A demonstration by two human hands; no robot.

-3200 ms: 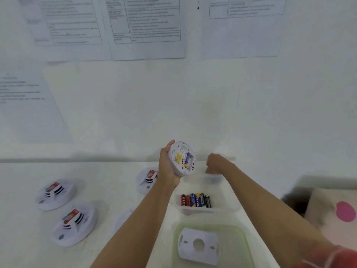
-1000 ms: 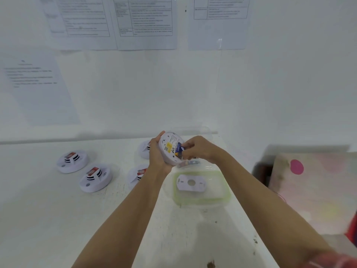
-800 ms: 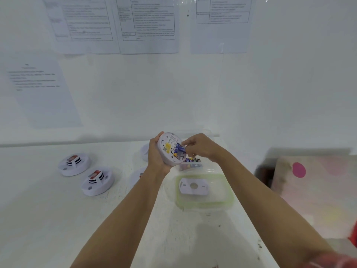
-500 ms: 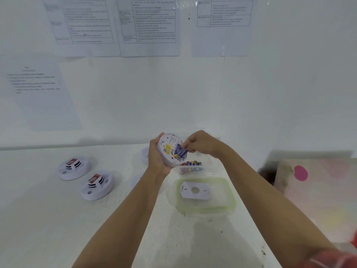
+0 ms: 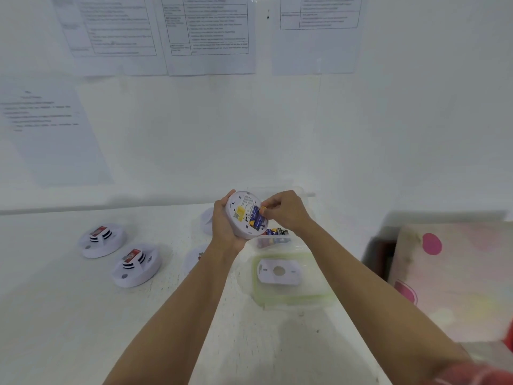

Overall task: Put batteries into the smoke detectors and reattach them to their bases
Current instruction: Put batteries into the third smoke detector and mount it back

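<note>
My left hand (image 5: 224,226) grips a round white smoke detector (image 5: 241,215), held upright with its back side toward me. A blue battery (image 5: 258,219) lies in its compartment beside a yellow label. My right hand (image 5: 283,211) pinches the top end of that battery with its fingertips. Just below the hands, a clear tub (image 5: 273,240) holds several batteries. A white mounting base (image 5: 279,272) lies inside a green-rimmed clear container (image 5: 291,300).
Two assembled detectors (image 5: 101,240) (image 5: 136,263) sit on the white table at left. Two more (image 5: 206,219) (image 5: 194,258) are partly hidden behind my left arm. Printed sheets hang on the wall. A pink-dotted cushion (image 5: 449,273) lies at right, beyond the table edge.
My right hand came from the battery tub to the detector with a battery. It has shifted slightly upward on the battery's end. The left hand keeps its grip.
</note>
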